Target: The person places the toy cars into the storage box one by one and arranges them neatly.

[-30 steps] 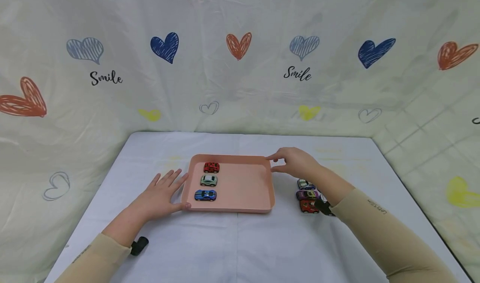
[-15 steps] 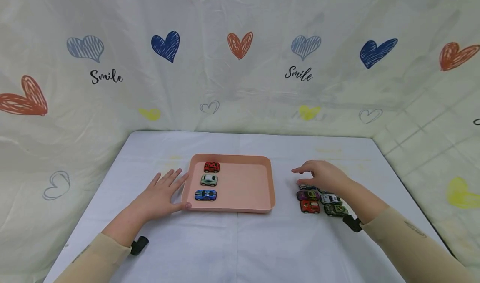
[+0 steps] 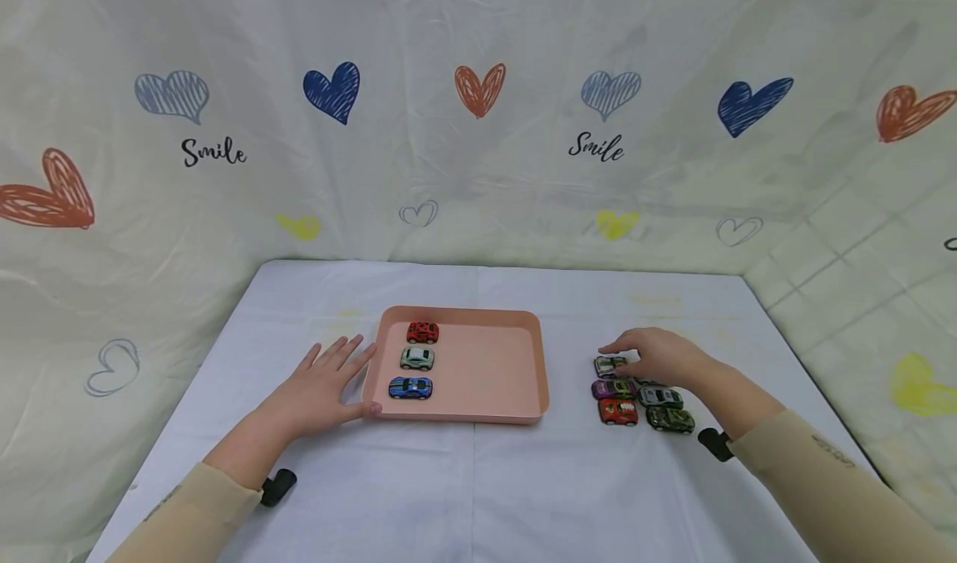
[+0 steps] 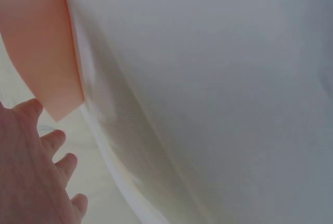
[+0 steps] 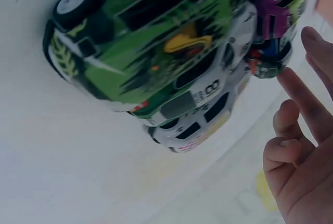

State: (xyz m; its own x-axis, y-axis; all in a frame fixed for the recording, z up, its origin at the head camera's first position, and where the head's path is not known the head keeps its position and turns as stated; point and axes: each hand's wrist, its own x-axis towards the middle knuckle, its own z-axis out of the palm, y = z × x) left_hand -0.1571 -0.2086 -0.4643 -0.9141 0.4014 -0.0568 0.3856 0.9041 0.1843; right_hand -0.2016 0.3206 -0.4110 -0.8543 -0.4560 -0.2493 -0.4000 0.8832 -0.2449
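Observation:
My left hand [image 3: 317, 393] lies with fingers spread at the left side of a pink tray [image 3: 486, 420], thumb at its near left corner. In the left wrist view, its fingertips are beside the tray wall [image 4: 41, 42]. Inside the tray a red toy car [image 3: 422, 332], a pale green toy car [image 3: 416, 359] and a blue toy car [image 3: 409, 388] form a column. My right hand [image 3: 665, 357] reaches over the car cluster, thumb and forefinger around a white-and-green toy car [image 3: 607, 365]. In the right wrist view, a fingertip comes right up to that car [image 5: 270, 68], with a gap to the thumb.
Right of the tray, a purple toy car [image 3: 613, 389], a red-orange toy car [image 3: 618, 412], a white toy car [image 3: 660, 396] and a dark green toy car [image 3: 670, 419] stand close together. A white cloth [image 3: 478, 488] covers the table; a printed curtain [image 3: 419, 164] hangs behind.
My right hand has left the tray's far right corner and moved right and down to the white-and-green toy car. The left hand and the tray have stayed in place.

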